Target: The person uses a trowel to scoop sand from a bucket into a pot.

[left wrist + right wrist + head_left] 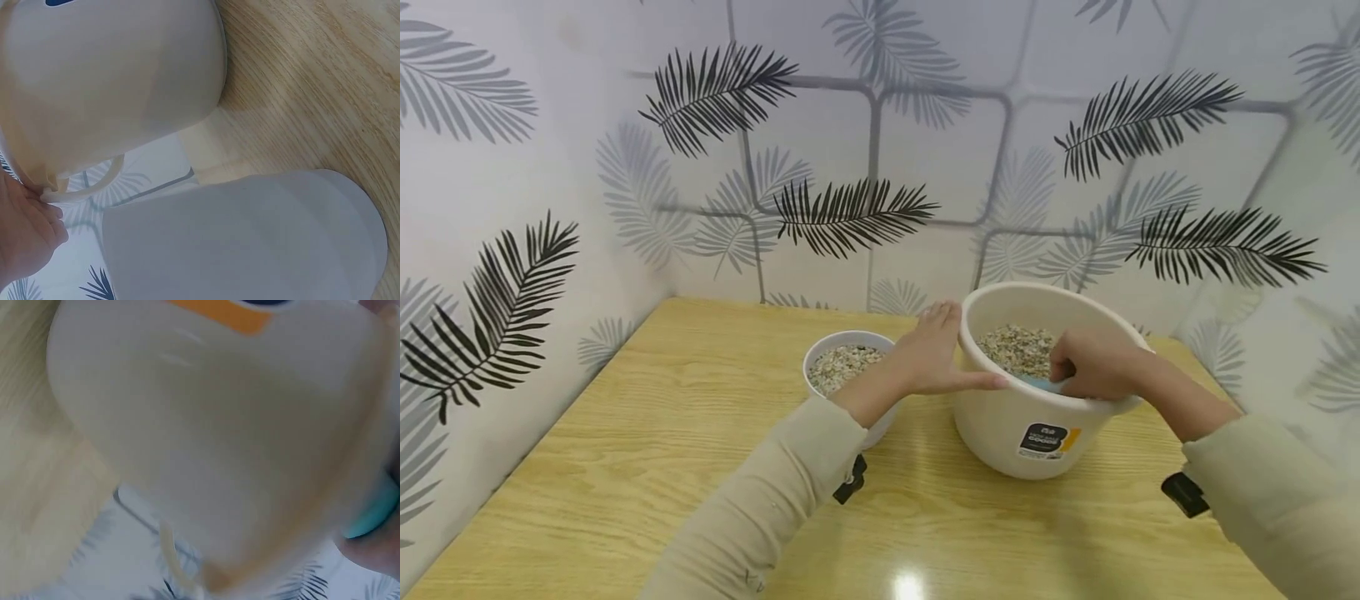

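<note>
A cream bucket point(992, 433) with a dark label stands tilted on the table, partly filled with a grainy, seed-like mix point(1017, 350). My left hand point(928, 354) holds its left rim, thumb along the front edge; in the left wrist view the fingers curl at the rim beside the loop handle point(103, 184). Inside the bucket, my right hand point(1097, 362) grips a teal plastic tool point(375, 509), mostly hidden by the hand and rim. Left of the bucket is a white container point(816, 354) holding the same kind of mix point(842, 365), partly behind my left forearm.
The wood-grain table point(647, 417) runs back to a wall point(925, 275) with a leaf pattern. Another leaf-patterned wall point(512, 250) borders the left side. Black straps point(1184, 494) sit under the sleeves.
</note>
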A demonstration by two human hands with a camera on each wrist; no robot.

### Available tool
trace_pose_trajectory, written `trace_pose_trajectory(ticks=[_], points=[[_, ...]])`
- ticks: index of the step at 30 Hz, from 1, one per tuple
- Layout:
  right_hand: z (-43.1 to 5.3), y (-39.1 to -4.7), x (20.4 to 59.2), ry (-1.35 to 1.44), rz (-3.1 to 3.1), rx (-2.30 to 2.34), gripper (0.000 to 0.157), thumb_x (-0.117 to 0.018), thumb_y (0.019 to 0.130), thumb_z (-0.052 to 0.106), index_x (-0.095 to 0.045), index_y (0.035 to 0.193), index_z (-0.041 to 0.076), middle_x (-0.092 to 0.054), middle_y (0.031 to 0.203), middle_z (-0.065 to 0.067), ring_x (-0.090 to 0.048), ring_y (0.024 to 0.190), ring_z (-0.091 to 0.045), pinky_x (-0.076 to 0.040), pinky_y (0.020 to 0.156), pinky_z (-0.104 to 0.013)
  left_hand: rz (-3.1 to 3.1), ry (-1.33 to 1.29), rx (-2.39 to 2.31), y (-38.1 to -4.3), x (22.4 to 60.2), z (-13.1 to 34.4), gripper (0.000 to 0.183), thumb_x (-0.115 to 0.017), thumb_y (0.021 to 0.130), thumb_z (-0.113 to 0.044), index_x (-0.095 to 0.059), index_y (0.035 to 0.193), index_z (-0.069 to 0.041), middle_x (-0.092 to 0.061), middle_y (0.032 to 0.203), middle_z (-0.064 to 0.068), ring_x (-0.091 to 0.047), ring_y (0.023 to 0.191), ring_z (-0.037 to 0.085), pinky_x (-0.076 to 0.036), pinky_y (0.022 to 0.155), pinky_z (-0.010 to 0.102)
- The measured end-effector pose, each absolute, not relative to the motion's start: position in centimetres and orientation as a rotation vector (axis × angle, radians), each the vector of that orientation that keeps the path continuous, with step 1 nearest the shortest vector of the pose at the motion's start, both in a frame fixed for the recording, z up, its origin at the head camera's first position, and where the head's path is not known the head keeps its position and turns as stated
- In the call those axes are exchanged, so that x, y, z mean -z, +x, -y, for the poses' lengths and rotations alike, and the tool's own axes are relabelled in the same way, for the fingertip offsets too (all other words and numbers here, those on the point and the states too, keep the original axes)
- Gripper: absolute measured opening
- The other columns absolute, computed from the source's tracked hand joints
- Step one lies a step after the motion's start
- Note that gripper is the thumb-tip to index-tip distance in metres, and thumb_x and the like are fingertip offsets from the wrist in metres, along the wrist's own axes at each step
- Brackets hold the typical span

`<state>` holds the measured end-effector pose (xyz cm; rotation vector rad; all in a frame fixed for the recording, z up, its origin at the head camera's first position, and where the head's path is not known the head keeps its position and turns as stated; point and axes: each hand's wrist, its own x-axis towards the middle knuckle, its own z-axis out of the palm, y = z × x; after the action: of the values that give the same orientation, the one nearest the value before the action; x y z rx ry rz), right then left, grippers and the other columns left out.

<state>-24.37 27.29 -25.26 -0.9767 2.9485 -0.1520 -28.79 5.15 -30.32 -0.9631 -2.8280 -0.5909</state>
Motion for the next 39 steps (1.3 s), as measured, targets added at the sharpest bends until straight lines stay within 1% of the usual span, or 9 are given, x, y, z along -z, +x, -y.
trace_pose_trajectory(ticks=[4, 7, 8, 15, 19, 26, 31, 35, 39], points=[[-26.7, -24.6, 26.0, -1.006, -2.983, 0.176, 0.021, -0.064, 0.067, 0.004, -0.056, 0.053, 0.017, -0.045, 0.051, 0.013, -0.035, 0.049, 0.001, -0.028, 0.046, -0.015, 2.829, -0.963, 0.586, -28.8, 30.5, -5.1, 0.114, -0.056, 0.067, -0.073, -0.013, 0.144, -0.001, -0.022, 0.148, 0.016, -0.021, 0.137, 0.027, -0.029, 0.110, 0.039], [-26.6, -24.5, 26.1, -0.974, -2.981, 0.230, 0.020, -0.065, 0.067, 0.002, -0.058, 0.054, 0.015, -0.049, 0.052, 0.011, -0.037, 0.049, 0.000, -0.031, 0.046, -0.016, 2.843, -0.952, 0.606, -28.7, 30.4, -5.1, 0.114, -0.056, 0.067, -0.073, -0.011, 0.144, -0.002, -0.021, 0.149, 0.015, -0.020, 0.138, 0.028, -0.032, 0.108, 0.041], [-26.6, -24.6, 26.1, -0.981, -2.979, 0.242, 0.019, -0.065, 0.067, 0.002, -0.059, 0.054, 0.015, -0.050, 0.053, 0.011, -0.038, 0.049, 0.000, -0.031, 0.046, -0.016, 2.849, -0.944, 0.612, -28.7, 30.4, -5.0, 0.114, -0.056, 0.067, -0.073, -0.010, 0.145, -0.002, -0.019, 0.149, 0.015, -0.017, 0.139, 0.028, -0.030, 0.109, 0.041], [-26.7, -25.0, 26.3, -1.011, -2.987, 0.242, 0.021, -0.064, 0.065, 0.001, -0.054, 0.052, 0.015, -0.044, 0.053, 0.011, -0.033, 0.049, 0.001, -0.027, 0.045, -0.016, 2.852, -0.929, 0.640, -28.7, 30.4, -4.8, 0.114, -0.057, 0.067, -0.072, -0.009, 0.145, -0.004, -0.017, 0.151, 0.014, -0.015, 0.140, 0.028, -0.030, 0.109, 0.042], [-27.2, -25.2, 26.6, -1.003, -2.994, 0.268, 0.023, -0.065, 0.066, 0.001, -0.051, 0.054, 0.014, -0.041, 0.055, 0.010, -0.031, 0.050, 0.001, -0.025, 0.046, -0.015, 2.851, -0.933, 0.629, -28.6, 30.4, -4.7, 0.114, -0.057, 0.067, -0.072, -0.009, 0.145, -0.004, -0.017, 0.151, 0.013, -0.015, 0.140, 0.027, -0.030, 0.108, 0.042], [-27.9, -25.4, 26.6, -1.005, -3.063, 0.247, 0.020, -0.067, 0.069, 0.002, -0.057, 0.057, 0.014, -0.047, 0.056, 0.011, -0.033, 0.050, 0.001, -0.029, 0.048, -0.016, 2.861, -0.936, 0.620, -28.6, 30.4, -4.7, 0.114, -0.055, 0.068, -0.073, -0.008, 0.145, -0.004, -0.015, 0.151, 0.014, -0.015, 0.140, 0.028, -0.031, 0.108, 0.043], [-28.4, -25.3, 26.2, -1.021, -3.141, 0.179, 0.024, -0.067, 0.070, 0.001, -0.051, 0.057, 0.014, -0.042, 0.056, 0.010, -0.032, 0.052, -0.002, -0.028, 0.051, -0.018, 2.861, -0.926, 0.648, -28.6, 30.3, -4.7, 0.113, -0.056, 0.067, -0.073, -0.008, 0.145, -0.006, -0.016, 0.151, 0.013, -0.016, 0.139, 0.028, -0.036, 0.104, 0.045], [-28.5, -25.2, 26.1, -1.004, -3.163, 0.183, 0.024, -0.068, 0.070, 0.001, -0.050, 0.058, 0.013, -0.043, 0.057, 0.009, -0.032, 0.054, -0.004, -0.029, 0.052, -0.019, 2.869, -0.930, 0.663, -28.5, 30.3, -4.7, 0.115, -0.056, 0.067, -0.072, -0.006, 0.145, -0.005, -0.012, 0.152, 0.014, -0.012, 0.140, 0.030, -0.031, 0.107, 0.045], [-28.8, -25.0, 26.2, -0.965, -3.167, 0.235, 0.023, -0.068, 0.072, 0.002, -0.052, 0.060, 0.013, -0.044, 0.057, 0.009, -0.032, 0.054, -0.004, -0.029, 0.052, -0.020, 2.866, -0.939, 0.660, -28.5, 30.3, -4.8, 0.114, -0.057, 0.067, -0.072, -0.007, 0.145, -0.005, -0.013, 0.151, 0.015, -0.014, 0.140, 0.029, -0.031, 0.107, 0.045]])
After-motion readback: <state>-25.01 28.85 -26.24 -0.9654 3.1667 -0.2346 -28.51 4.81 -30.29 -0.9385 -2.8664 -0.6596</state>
